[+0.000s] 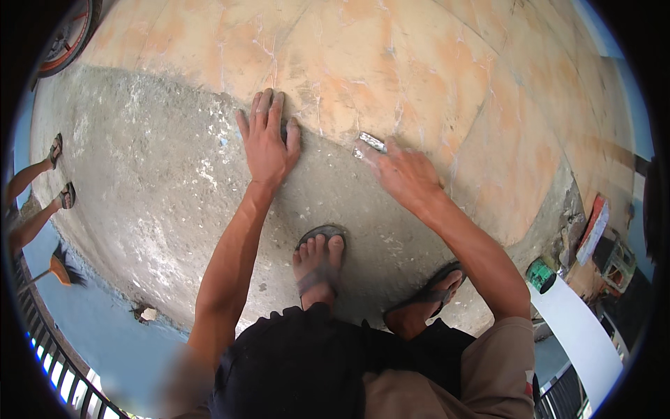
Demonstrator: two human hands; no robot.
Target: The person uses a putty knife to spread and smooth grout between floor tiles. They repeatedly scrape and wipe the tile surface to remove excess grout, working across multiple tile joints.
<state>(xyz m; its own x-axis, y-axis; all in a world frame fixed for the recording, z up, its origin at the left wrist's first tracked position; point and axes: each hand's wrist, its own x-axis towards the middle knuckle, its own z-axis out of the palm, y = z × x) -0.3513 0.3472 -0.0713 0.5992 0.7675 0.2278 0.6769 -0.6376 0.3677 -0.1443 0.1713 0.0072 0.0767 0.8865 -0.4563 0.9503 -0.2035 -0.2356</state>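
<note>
My left hand (pixel 268 143) lies with fingers spread at the border where the orange-tan marbled tiles (pixel 349 63) meet the rough grey concrete floor (pixel 153 160). Its fingertips rest on the tile edge. To the right, my right hand (pixel 408 171) is closed on a small flat metal piece (pixel 373 142) with whitish smears, perhaps a scraper blade. That piece touches the floor along the same border. My fingers and palm hide part of it, so its full shape does not show. Pale dust coats the fingers of both hands.
My sandaled feet (pixel 319 262) are on the concrete below my hands. At the far left stand another person's sandaled feet (pixel 66 195), near a broom (pixel 61 269). A wheel (pixel 68 42) shows at upper left. A green can (pixel 541 275), a white panel (pixel 579 335) and assorted clutter (pixel 614 262) sit at right.
</note>
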